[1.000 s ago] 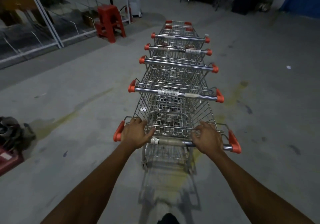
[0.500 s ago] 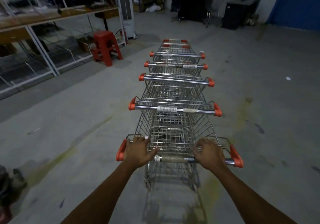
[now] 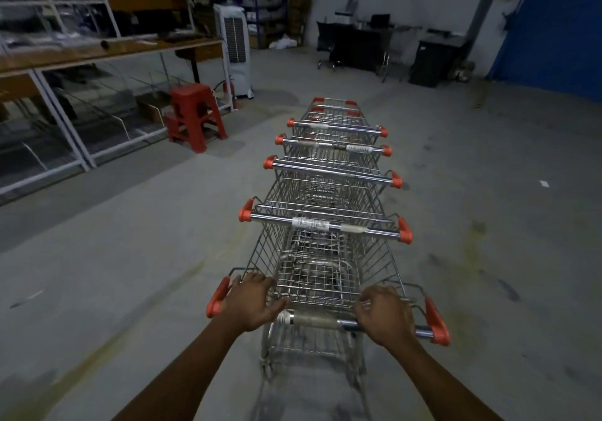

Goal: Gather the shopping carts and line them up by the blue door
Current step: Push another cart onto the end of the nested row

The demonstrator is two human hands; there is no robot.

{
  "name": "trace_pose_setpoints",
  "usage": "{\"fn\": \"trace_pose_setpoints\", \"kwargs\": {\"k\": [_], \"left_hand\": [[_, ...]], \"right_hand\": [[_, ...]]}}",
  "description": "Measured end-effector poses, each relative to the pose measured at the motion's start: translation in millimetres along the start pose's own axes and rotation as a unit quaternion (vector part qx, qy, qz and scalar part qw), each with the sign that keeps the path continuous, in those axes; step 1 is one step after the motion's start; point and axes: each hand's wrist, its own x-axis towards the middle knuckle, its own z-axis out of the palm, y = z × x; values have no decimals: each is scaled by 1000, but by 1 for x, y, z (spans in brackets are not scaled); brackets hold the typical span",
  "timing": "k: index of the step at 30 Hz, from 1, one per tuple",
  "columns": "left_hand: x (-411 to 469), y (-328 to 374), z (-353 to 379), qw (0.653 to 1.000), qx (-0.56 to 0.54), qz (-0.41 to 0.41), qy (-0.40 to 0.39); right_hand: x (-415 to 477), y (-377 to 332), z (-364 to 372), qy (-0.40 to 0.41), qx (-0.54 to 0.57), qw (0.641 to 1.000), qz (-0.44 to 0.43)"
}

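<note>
A row of several nested wire shopping carts (image 3: pixel 329 192) with orange-capped chrome handles stretches away from me across the concrete floor. My left hand (image 3: pixel 250 303) grips the left part of the nearest cart's handle (image 3: pixel 319 319). My right hand (image 3: pixel 386 314) grips the same bar further right, close to its orange end cap. The blue door (image 3: pixel 553 26) stands at the far right, well beyond the front of the row.
A red plastic stool (image 3: pixel 195 114) stands left of the carts, beside glass display shelving (image 3: pixel 81 95). A white air cooler (image 3: pixel 236 49) stands behind the stool. Dark desks and a black cabinet (image 3: pixel 433 59) line the back wall. Open concrete floor lies right of the carts.
The view has lifted, bringing the back wall and blue door into sight. The cart row has rolled forward past the stool. Both hands kept their hold on the handle.
</note>
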Motion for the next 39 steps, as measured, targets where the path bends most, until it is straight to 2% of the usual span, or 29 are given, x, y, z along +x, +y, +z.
{"fn": "trace_pose_setpoints", "kwargs": {"k": [17, 21, 28, 39], "left_hand": [[239, -220, -83, 997, 52, 48, 25], [303, -267, -99, 995, 63, 63, 49], [417, -337, -131, 992, 58, 82, 71], [593, -451, -199, 993, 50, 104, 31]], "right_hand": [[245, -172, 38, 26, 48, 994, 94], [313, -200, 51, 53, 77, 986, 137], [440, -247, 68, 60, 73, 984, 150], [638, -330, 85, -1, 83, 979, 184]]}}
